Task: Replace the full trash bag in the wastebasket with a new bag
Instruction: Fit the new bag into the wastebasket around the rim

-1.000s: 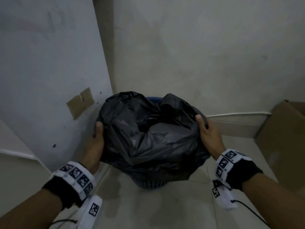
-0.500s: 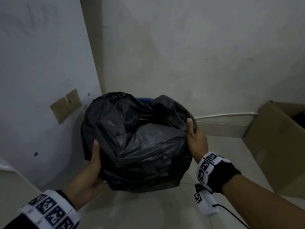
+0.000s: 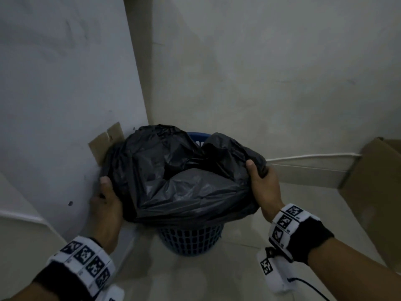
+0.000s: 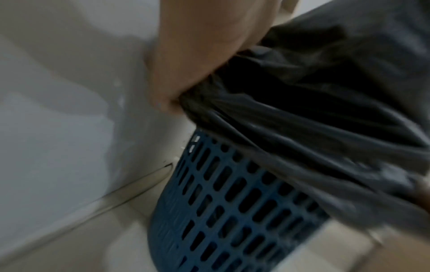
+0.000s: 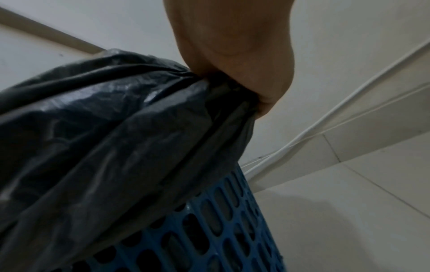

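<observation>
A black trash bag [image 3: 184, 181] bulges out of a blue perforated wastebasket [image 3: 191, 237] standing in a corner of the room. My left hand [image 3: 106, 198] grips the bag's left edge, thumb on top. My right hand [image 3: 262, 183] grips the bag's right edge, with plastic bunched under the thumb. In the left wrist view the bag [image 4: 314, 110] is gathered in my hand [image 4: 193, 60] above the basket's lattice wall [image 4: 232, 202]. In the right wrist view my hand [image 5: 235, 53] clenches a bunch of the bag [image 5: 116, 128] above the basket [image 5: 221, 230]. The bag's contents are hidden.
Walls close in behind and left of the basket. A piece of cardboard [image 3: 106, 142] is stuck to the left wall. An open cardboard box [image 3: 377, 192] stands on the tiled floor at the right. A white cable [image 3: 312, 157] runs along the back wall's base.
The bag's folded-over rim has come up, so more of the blue basket wall shows below it. Both hands stay on the bag's sides.
</observation>
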